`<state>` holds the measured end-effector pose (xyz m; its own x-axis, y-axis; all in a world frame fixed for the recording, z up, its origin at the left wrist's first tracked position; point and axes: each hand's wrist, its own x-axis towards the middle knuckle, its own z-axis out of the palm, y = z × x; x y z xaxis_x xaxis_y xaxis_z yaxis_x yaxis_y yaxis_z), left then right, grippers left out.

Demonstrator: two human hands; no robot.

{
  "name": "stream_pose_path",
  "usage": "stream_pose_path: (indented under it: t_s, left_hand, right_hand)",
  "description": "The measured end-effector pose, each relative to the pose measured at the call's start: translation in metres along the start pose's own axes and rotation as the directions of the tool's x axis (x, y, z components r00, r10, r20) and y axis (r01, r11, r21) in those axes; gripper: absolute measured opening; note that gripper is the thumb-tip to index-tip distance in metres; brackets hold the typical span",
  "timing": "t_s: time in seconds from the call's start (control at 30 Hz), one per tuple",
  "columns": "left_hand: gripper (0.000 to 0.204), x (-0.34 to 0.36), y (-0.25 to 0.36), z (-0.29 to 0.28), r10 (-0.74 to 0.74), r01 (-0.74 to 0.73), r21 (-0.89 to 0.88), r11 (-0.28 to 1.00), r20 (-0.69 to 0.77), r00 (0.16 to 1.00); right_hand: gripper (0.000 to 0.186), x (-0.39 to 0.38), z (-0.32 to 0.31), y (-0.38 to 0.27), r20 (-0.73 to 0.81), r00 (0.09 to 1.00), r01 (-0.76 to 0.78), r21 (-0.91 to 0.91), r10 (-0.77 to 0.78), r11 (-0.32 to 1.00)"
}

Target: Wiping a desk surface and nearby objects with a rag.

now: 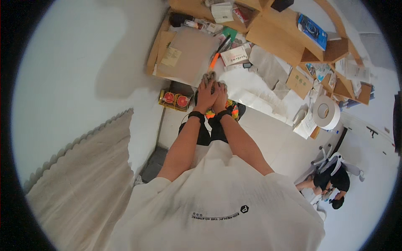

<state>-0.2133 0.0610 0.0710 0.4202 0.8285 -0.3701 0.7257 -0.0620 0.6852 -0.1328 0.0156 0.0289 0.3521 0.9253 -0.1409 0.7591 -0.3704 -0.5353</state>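
My hands are together at the near edge of the desk, wrists side by side with dark bands on them. A crumpled grey-brown cloth point(208, 77) bunches up at the fingertips. My left hand point(204, 97) closes over it, and my right hand point(220, 99) presses in alongside with curled fingers. The hands cover part of the cloth, so its full shape is hidden. Just beyond lies an orange-handled tool point(214, 62) on the desk. Below my wrists, orange and yellow patterned shoes point(234, 109) show partly.
Left of the hands, a large translucent sheet point(188, 54) covers the desk. White boxes point(234, 55) and a paper roll point(326, 112) are to the right. A box with red round pictures point(175, 100) stands by the wall. Another person point(335, 182) sits at far right.
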Motion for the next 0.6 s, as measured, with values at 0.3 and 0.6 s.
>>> stream_pose_path:
  t_s: [0.3,0.6]
  left_hand:
    - [0.066,0.002,0.033,0.062,0.127,-0.070,0.259,0.963,-0.208,0.970]
    - [0.065,-0.018,0.102,0.123,0.085,-0.059,0.307,0.950,-0.071,0.994]
  right_hand:
    - [0.063,-0.023,-0.029,0.039,-0.102,0.993,0.067,0.028,-0.064,0.997]
    - [0.055,-0.061,-0.085,0.104,-0.050,0.993,-0.099,0.190,0.110,0.977]
